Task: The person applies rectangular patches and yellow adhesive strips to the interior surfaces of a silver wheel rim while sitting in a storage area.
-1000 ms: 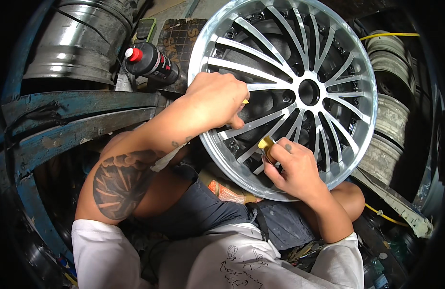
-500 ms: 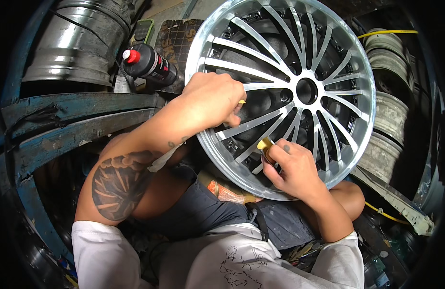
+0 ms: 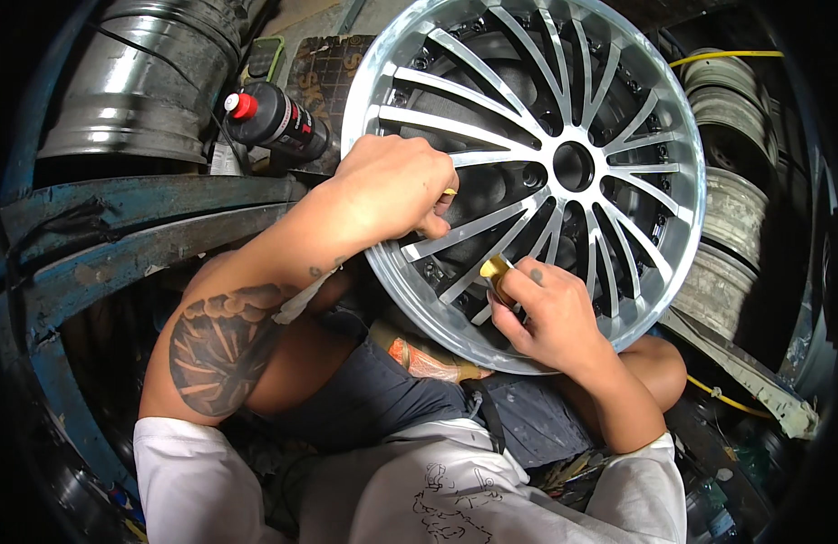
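Note:
A large silver alloy wheel rim with many thin spokes and dark gaps between them leans over my lap. My left hand is closed at the rim's left side, over the spokes there; a small yellow edge shows between its fingers, most of it hidden. Near the rim's lower edge, my right hand pinches a folded yellow piece of sandpaper, its curled end sticking out above the thumb and index finger. The sandpaper is over the lower left spokes; whether it touches them I cannot tell.
A black bottle with a red and white cap lies tilted at the upper left, by a shiny metal barrel. Blue metal bars run along the left. Several dull wheels are stacked at the right, below a yellow hose.
The whole view has shifted slightly, so wheel, bottle and hands sit a little farther left. Both hands keep their grips and nearly the same places on the wheel.

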Motion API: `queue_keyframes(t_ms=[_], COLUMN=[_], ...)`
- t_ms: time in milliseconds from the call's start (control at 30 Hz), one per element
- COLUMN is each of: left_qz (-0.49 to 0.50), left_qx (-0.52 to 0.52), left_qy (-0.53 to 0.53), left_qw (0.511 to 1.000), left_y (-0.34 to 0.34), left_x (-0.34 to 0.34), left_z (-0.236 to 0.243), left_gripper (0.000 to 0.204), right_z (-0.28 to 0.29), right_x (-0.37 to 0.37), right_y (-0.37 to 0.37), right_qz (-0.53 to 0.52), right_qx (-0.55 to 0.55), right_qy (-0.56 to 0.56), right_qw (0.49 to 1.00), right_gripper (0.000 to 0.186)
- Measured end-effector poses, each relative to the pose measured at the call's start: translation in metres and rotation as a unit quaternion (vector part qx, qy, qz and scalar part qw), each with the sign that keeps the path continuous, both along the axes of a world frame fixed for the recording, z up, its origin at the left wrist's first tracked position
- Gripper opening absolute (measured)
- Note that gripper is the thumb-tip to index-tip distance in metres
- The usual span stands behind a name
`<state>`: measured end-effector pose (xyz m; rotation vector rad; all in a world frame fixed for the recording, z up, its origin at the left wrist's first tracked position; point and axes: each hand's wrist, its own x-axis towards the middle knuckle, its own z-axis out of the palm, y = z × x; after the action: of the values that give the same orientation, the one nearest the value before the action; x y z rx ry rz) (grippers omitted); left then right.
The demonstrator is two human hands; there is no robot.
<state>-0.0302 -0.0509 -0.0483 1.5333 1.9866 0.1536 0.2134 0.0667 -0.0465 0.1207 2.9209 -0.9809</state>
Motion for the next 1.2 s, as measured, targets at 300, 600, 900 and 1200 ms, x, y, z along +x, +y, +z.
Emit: queue_keyframes(t_ms=[300, 600, 900, 1200], left_qz=[0.008, 0.000, 0.054, 0.083], left_qx=[0.003, -0.035, 0.071, 0.121], left_qy=[0.016, 0.002, 0.012, 0.025], left_qw=[1.000, 0.999, 0.996, 0.989], left_y=[-0.001, 0.003, 0.005, -0.004], left_x=[0.001, -0.001, -0.020, -0.025], left_z=[0.000, 0.006, 0.008, 0.014], left_gripper=[0.031, 0.033, 0.020, 0.020], right_z=[0.000, -0.009, -0.018, -0.018], right_x=[0.001, -0.009, -0.033, -0.041], right_y=[-0.003, -0.008, -0.030, -0.031], right_qz=[-0.016, -0.024, 0.020, -0.033], right_qx=[0.002, 0.012, 0.170, 0.097], right_qy=[0.000, 0.029, 0.087, 0.028], right_qw=[1.000, 0.999, 0.981, 0.994], right_gripper=[0.017, 0.022, 0.039, 0.044])
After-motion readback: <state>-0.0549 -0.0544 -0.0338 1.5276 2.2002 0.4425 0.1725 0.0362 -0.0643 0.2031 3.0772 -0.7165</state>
